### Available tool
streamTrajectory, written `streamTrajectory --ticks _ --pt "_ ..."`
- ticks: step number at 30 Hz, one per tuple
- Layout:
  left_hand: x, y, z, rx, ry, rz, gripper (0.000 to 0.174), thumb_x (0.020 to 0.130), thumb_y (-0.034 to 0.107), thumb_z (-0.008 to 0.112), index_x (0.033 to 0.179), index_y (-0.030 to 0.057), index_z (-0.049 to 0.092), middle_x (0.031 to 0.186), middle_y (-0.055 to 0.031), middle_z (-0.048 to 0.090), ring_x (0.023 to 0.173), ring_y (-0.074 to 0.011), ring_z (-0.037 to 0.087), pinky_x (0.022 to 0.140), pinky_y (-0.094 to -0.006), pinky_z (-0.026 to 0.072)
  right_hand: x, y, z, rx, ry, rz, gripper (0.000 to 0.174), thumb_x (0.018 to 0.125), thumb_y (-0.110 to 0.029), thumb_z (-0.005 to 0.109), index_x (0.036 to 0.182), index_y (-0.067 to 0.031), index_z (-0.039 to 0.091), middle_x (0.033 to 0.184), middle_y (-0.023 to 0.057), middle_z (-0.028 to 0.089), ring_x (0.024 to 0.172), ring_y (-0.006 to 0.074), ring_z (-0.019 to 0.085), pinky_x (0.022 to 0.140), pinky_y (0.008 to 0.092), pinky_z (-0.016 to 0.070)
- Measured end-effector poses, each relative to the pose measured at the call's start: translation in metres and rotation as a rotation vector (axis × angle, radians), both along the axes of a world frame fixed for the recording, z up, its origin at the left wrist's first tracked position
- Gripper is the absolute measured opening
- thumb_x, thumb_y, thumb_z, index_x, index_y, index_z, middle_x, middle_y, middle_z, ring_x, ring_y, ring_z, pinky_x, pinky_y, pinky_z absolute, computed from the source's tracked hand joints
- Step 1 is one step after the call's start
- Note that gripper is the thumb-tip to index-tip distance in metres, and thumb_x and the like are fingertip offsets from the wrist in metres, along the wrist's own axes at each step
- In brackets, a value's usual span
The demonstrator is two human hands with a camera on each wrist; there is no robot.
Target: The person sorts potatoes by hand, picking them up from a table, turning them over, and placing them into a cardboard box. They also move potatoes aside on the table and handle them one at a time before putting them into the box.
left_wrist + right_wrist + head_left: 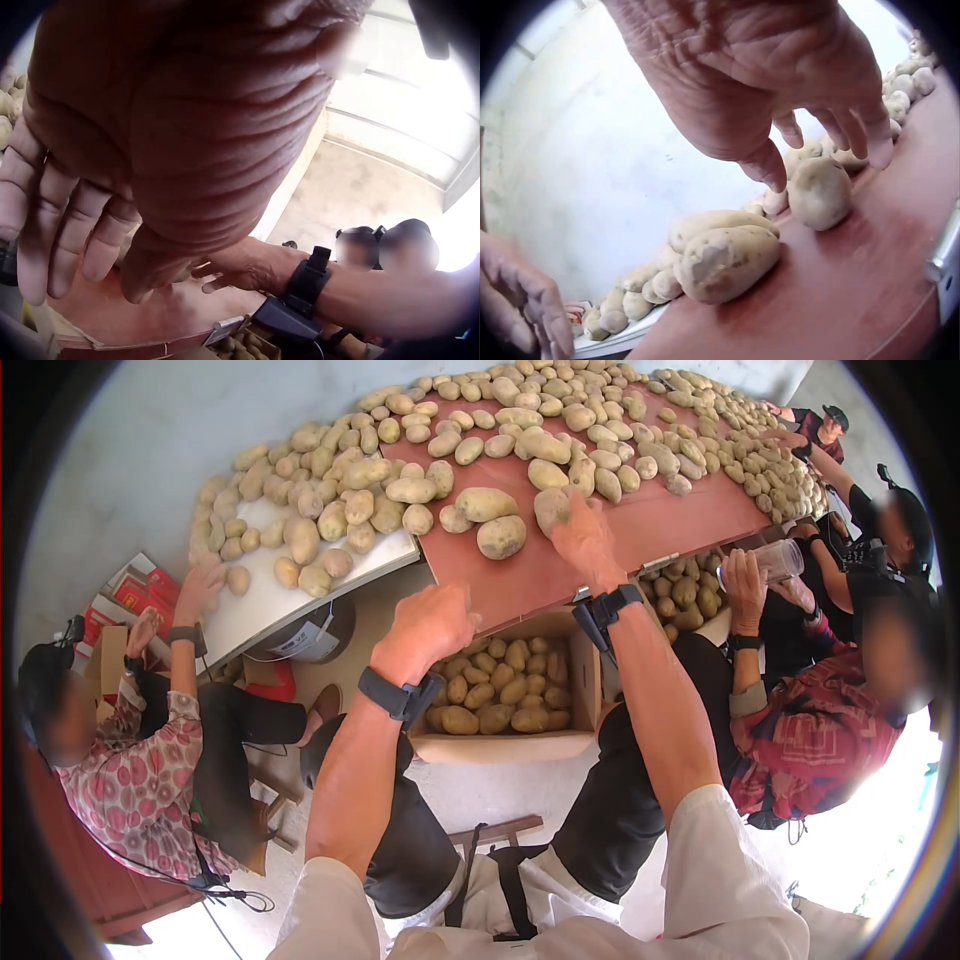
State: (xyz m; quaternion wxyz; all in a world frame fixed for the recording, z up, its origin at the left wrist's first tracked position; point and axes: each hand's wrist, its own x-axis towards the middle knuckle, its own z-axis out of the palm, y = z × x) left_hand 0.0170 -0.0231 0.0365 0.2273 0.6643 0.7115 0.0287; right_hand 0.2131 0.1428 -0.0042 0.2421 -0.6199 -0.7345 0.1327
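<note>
My right hand (583, 540) reaches over the red board, its fingertips at a potato (552, 510) near the front of the pile. In the right wrist view the thumb and fingers (877, 135) are spread above and behind that potato (820, 193). Two larger potatoes (486, 504) lie just left of it, one in front of the other. Nothing is in my left hand (430, 625), which hovers by the board's front edge; its fingers (67, 225) hang loosely in the left wrist view. Below that edge, a cardboard box (500, 748) holds many potatoes (495, 680).
Potatoes (620, 430) are heaped along the back of the red board (490, 590) and a white board (270, 585). A metal latch (660, 562) sits on the front edge. People sit close on both sides; the right one holds a clear jar (778, 560).
</note>
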Motion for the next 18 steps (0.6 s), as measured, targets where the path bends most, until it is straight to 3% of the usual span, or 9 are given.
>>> streamTrajectory --ticks 2,9,18 --pt "-0.001 -0.001 -0.001 0.01 -0.005 -0.003 0.032 0.092 0.033 0.067 0.104 0.0029 0.066 0.103 -0.0207 0.073 0.101 -0.0406 0.069 0.085 -0.0497 0.0534 0.003 0.025 -0.031 -0.017 0.021 0.019 0.058 0.089 -0.024 0.068 0.142 -0.0078 0.051 0.132 0.0259 0.059 0.121 0.0437 0.059 0.101 0.0527 0.0495" --pt "0.0 0.001 -0.001 0.013 -0.014 0.001 0.032 0.091 0.032 0.067 0.106 0.0032 0.067 0.103 -0.0208 0.073 0.102 -0.0409 0.069 0.085 -0.0499 0.0534 -0.002 0.03 -0.036 -0.015 0.023 0.037 0.076 0.084 -0.031 0.076 0.149 -0.008 0.044 0.137 0.0246 0.058 0.126 0.0431 0.058 0.101 0.0525 0.0502" --pt "0.007 0.0 0.004 0.001 -0.01 0.001 0.036 0.09 0.032 0.067 0.11 0.0024 0.07 0.108 -0.0219 0.073 0.106 -0.0407 0.069 0.089 -0.0501 0.0533 0.02 0.037 -0.024 -0.265 -0.083 0.13 0.07 0.08 -0.033 0.076 0.141 -0.0081 0.052 0.13 0.0227 0.065 0.123 0.0396 0.062 0.1 0.0483 0.0518"
